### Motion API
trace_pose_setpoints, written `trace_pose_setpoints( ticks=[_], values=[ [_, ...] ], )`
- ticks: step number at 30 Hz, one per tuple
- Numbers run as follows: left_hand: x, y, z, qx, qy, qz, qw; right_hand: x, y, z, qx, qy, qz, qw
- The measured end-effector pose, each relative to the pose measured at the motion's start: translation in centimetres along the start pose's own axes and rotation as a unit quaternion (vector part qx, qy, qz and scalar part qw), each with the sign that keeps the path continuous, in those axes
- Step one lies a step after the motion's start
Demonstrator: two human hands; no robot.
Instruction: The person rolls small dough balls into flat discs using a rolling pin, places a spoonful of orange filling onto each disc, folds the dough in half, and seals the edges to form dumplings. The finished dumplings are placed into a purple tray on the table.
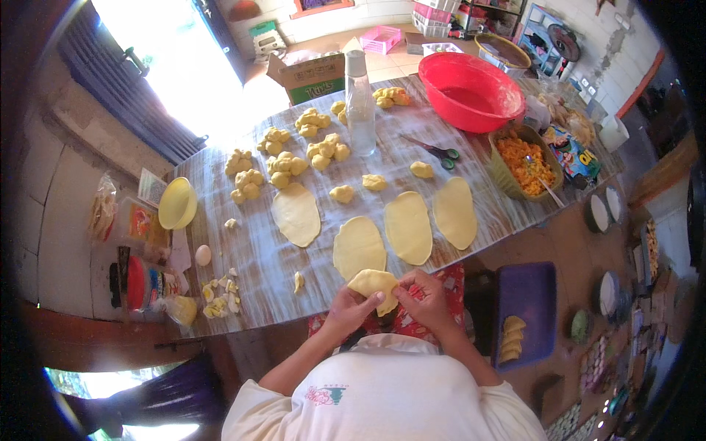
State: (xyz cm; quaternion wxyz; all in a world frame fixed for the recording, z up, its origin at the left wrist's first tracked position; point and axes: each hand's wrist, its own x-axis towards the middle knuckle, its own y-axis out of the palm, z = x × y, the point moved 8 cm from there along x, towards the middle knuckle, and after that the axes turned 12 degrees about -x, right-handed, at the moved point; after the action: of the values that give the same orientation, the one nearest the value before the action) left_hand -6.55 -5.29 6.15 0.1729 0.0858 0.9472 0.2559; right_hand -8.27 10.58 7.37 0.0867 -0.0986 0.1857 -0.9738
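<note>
Between my two hands, just off the table's front edge, is a folded piece of yellow dough (374,283). My left hand (353,308) holds it from the left, thumb on its face. At its right edge my right hand (423,300) pinches the rim. Several flat dough ovals lie on the table before me; the nearest oval (359,248) reaches up to the held piece, with another oval (408,227) to its right. Small dough lumps (374,182) sit beyond them. Whether filling is inside the folded piece is hidden.
On the right stand a tub of orange filling (527,165) with a spoon, and a red basin (471,91). Scissors (436,150) lie near a clear bottle (361,110). At left are an egg (203,255), cut egg pieces (222,297) and a yellow bowl (177,204). A blue tray (527,297) holds folded pastries.
</note>
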Motion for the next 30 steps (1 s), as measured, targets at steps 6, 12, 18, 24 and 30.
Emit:
trace_pose_setpoints(
  ticks=[6, 12, 18, 24, 30],
  values=[
    [0.3, 0.0, -0.2, 0.001, 0.017, 0.012, 1.0, 0.0, -0.2, -0.1, -0.006, -0.001, -0.039, 0.999],
    [0.3, -0.3, 0.0, 0.042, 0.017, 0.023, 0.999, 0.2, 0.0, 0.3, 0.019, 0.005, -0.019, 1.0],
    [0.3, -0.3, 0.6, 0.099, 0.022, 0.013, 0.995, -0.8, 0.6, -1.9, 0.02, 0.069, 0.009, 0.997],
    [1.6, -0.4, -0.5, 0.081, 0.086, -0.015, 0.993, -0.3, 1.1, -2.8, 0.049, 0.033, 0.007, 0.998],
    [6.2, 7.4, -0.5, 0.251, 0.128, 0.091, 0.955, -1.0, -0.5, -4.0, 0.017, -0.032, -0.043, 0.998]
  ],
)
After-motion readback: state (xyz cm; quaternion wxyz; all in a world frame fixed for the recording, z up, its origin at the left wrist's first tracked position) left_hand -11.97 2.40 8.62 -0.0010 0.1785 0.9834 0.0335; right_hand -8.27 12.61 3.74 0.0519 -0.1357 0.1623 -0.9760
